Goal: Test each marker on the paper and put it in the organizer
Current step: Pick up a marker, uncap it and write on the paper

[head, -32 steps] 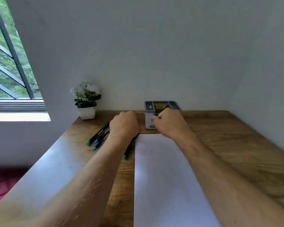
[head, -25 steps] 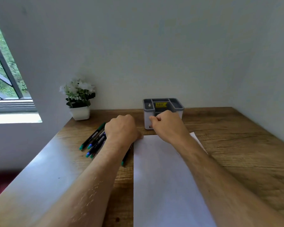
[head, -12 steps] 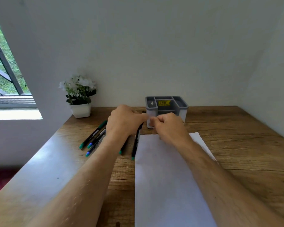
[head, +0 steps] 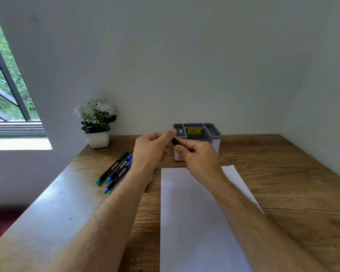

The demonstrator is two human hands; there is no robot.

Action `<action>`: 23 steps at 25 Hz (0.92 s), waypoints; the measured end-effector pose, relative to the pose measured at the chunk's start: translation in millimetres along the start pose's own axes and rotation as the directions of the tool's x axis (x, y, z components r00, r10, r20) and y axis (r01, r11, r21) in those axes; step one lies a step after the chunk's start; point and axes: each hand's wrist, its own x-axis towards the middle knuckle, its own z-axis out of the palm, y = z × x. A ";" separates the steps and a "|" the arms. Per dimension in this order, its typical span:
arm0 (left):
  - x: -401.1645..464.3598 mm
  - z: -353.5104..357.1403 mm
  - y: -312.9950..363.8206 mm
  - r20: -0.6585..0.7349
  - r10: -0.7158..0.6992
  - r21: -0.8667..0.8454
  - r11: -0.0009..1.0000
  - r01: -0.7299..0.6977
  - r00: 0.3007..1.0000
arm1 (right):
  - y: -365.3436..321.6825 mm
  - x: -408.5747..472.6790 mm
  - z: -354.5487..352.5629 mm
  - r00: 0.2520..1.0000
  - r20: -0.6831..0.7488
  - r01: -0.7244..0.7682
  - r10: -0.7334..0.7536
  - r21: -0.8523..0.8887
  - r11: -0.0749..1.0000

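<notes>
Both hands meet just in front of the grey organizer (head: 216,132), above the far edge of the white paper (head: 192,218). Between them is a black marker (head: 175,141), mostly hidden; only a short dark piece shows. My left hand (head: 152,152) wraps its body and my right hand (head: 196,156) pinches its end. Several more markers (head: 116,171) with green and blue caps lie on the wooden desk left of my left wrist. The organizer's compartments look empty apart from a yellow price sticker.
A small white pot with white flowers (head: 97,124) stands at the back left of the desk, near the wall. A window (head: 6,95) is at far left. The desk (head: 283,173) meets walls behind and to the right.
My left hand has lifted one marker off the desk and brought it up to my right hand in front of the organizer. The right hand now pinches its end.
</notes>
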 end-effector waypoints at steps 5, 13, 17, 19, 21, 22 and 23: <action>-0.5 -0.1 2.3 0.024 -0.079 -0.173 0.982 0.081 0.997 | 5.7 -0.7 -2.6 0.972 -0.070 0.202 -0.226 -0.253 0.946; 6.2 -7.1 1.2 -0.012 -0.096 -0.301 0.949 0.087 0.995 | 4.8 3.1 -2.1 0.976 -0.108 0.140 -0.187 -0.343 0.929; 9.5 -10.5 -1.1 -0.079 -0.163 -0.419 0.900 0.116 0.983 | 13.7 1.5 1.3 0.993 -0.092 -0.090 0.072 -0.209 0.974; 11.7 -12.1 -2.5 -0.106 -0.185 -0.374 0.918 0.134 0.977 | 15.0 1.3 1.7 0.973 -0.022 -0.229 0.229 -0.006 0.973; 10.4 -15.2 -2.6 -0.119 -0.083 -0.148 0.987 0.065 0.989 | 13.8 0.6 -0.4 0.958 0.034 -0.287 0.286 0.135 0.948; 8.2 -17.2 -3.1 -0.107 0.057 0.096 0.994 -0.047 0.993 | 12.3 0.1 -2.0 0.957 0.044 -0.290 0.286 0.176 0.941; 3.6 -18.3 -2.2 -0.045 0.220 0.369 0.910 -0.189 0.974 | 9.8 -0.1 -3.9 0.961 0.049 -0.278 0.274 0.207 0.938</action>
